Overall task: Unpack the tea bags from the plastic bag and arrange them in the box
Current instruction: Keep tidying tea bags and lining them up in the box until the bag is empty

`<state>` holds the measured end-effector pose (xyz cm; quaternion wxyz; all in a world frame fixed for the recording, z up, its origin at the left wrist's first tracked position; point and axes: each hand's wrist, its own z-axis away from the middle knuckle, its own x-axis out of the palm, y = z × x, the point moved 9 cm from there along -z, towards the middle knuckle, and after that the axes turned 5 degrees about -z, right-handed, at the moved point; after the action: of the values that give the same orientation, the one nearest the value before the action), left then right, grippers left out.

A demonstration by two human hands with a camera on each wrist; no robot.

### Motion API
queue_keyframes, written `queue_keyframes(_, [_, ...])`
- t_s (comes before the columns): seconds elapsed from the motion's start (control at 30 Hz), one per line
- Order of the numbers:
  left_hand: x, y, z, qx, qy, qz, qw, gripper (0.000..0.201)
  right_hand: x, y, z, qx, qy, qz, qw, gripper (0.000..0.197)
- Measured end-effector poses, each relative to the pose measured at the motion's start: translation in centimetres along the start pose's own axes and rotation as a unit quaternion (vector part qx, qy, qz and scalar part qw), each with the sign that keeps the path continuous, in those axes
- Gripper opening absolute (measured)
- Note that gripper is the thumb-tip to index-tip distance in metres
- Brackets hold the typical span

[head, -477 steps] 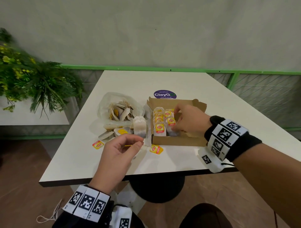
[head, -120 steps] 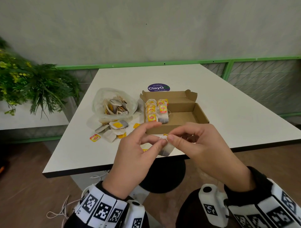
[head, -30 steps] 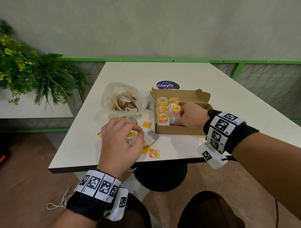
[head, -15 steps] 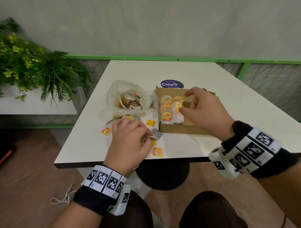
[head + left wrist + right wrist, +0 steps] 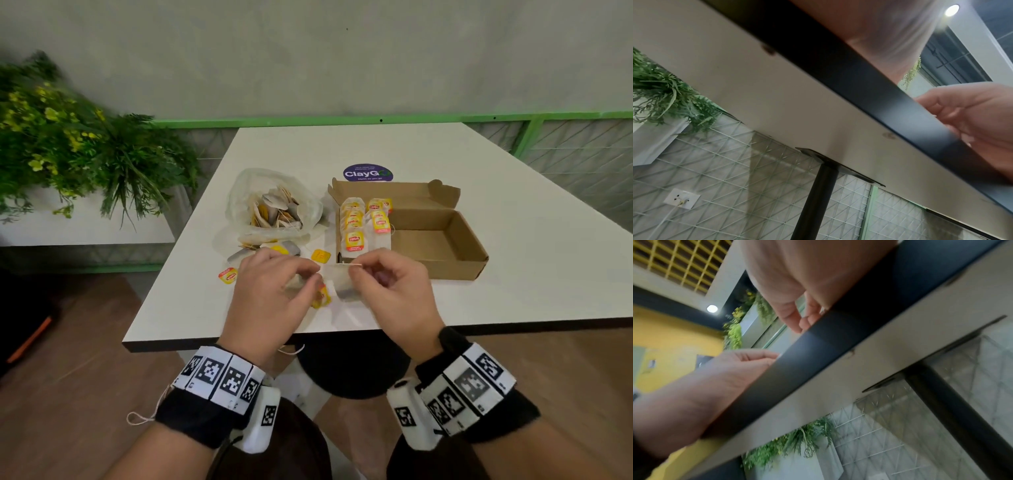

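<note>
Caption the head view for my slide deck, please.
Both hands pinch a tea bag before a part-filled box.

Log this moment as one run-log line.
left hand: pinching white paper tea bag | right hand: pinching same bag | brown cardboard box: left part filled | clear plastic bag: bags remain
</note>
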<state>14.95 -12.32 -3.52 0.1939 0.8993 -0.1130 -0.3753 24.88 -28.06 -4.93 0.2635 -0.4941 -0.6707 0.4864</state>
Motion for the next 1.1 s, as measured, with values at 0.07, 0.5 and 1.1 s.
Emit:
queue_keyframes(0.07, [0.0, -0.3, 0.0, -0.006, 0.010, -0.009, 1.000, 0.008, -0.7, 0.6, -0.2, 0.039, 0.018, -0.056, 0.998, 0.013])
queue_keyframes(0.5, [0.9, 0.0, -0.1, 0.025, -0.026, -0.020, 0.999, 0.013, -1.3, 1.7, -0.4, 0.139, 0.026, -0.285, 0.948, 0.018])
queue_keyframes(1.1, [1.4, 2.3, 0.7, 0.031, -0.070, 0.123, 0.989, 0.019, 0.8, 1.4, -0.4, 0.208, -0.093, -0.292, 0.929, 0.020])
